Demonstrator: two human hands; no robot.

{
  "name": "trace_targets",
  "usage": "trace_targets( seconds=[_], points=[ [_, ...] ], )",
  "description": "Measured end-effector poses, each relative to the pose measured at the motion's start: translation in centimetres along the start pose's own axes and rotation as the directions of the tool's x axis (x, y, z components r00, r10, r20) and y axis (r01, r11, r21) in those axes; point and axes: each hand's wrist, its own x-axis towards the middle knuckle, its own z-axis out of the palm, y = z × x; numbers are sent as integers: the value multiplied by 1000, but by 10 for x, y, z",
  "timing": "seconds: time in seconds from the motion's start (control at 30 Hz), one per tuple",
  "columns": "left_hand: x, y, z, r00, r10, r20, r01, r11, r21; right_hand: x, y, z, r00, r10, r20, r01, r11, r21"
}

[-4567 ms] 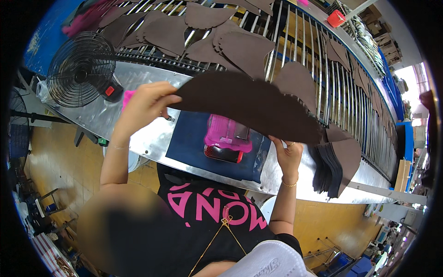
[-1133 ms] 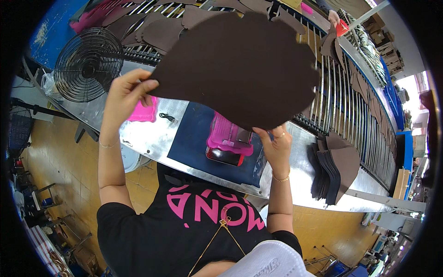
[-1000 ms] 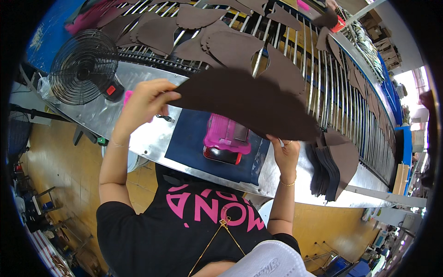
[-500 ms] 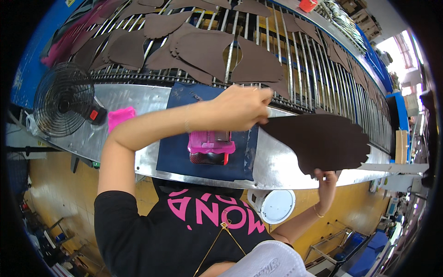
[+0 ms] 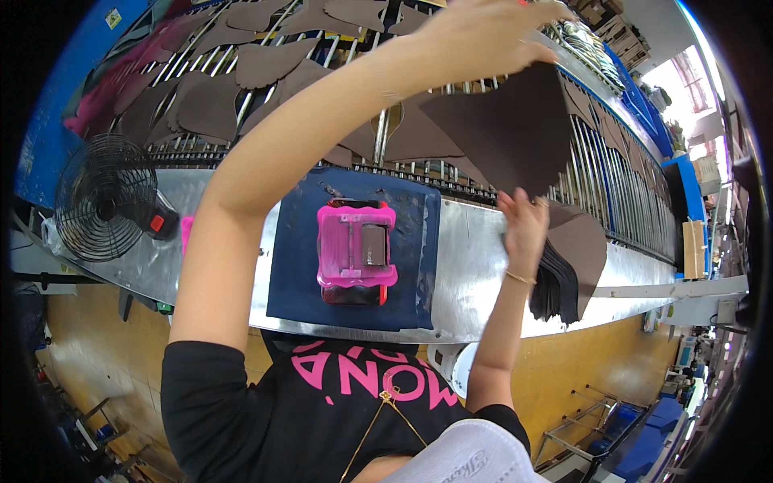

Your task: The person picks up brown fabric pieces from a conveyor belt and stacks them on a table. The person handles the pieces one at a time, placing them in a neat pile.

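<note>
A dark brown scallop-edged sheet piece [image 5: 515, 121], leather-like, hangs tilted over the roller rack's near edge at the right. My left hand [image 5: 491, 40] is stretched out high above it, slightly blurred, fingers and thumb apart, with the thumb close to the piece's upper corner. At the piece's lower edge my right hand [image 5: 525, 221] has its fingertips on it. Below, beside my right wrist, a fanned stack of brown pieces [image 5: 580, 249] overhangs the metal table. A pink scalloped holder [image 5: 338, 245] with a grey metal block [image 5: 375, 244] stands on the dark blue mat [image 5: 298, 298].
Several similar brown pieces [image 5: 217, 105] lie across the roller rack [image 5: 592, 177] beyond the metal table [image 5: 467, 266]. A black wire-cage fan [image 5: 105, 197] stands at the left. Below the table edge is a white bucket [image 5: 461, 370]. A pale bar [image 5: 676, 288] juts out at the right.
The brown piece has moved up and away from me, from above the table to over the rollers. Both hands moved with it, my left hand reaching farther right. The stack beneath is now uncovered.
</note>
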Motion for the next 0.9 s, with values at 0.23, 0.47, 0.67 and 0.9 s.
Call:
trace_targets(
  seconds=[0.23, 0.47, 0.67, 0.9],
  points=[
    [-84, -32, -92, 974, -223, 51, 216, 969, 117, 78, 145, 119, 989, 143, 20, -136, 873, 468],
    [-150, -37, -134, 810, -568, 148, 552, 823, 136, 100, 179, 149, 951, 298, -86, -224, 852, 473],
    [-173, -30, -120, 709, -677, 197, 680, 731, 66, 41, 93, 94, 973, 103, 208, -118, 991, 61],
    [-207, -25, -115, 649, -694, 312, 730, 683, 3, 1, -51, -122, 654, -756, -30, -74, -25, -997]
  ],
)
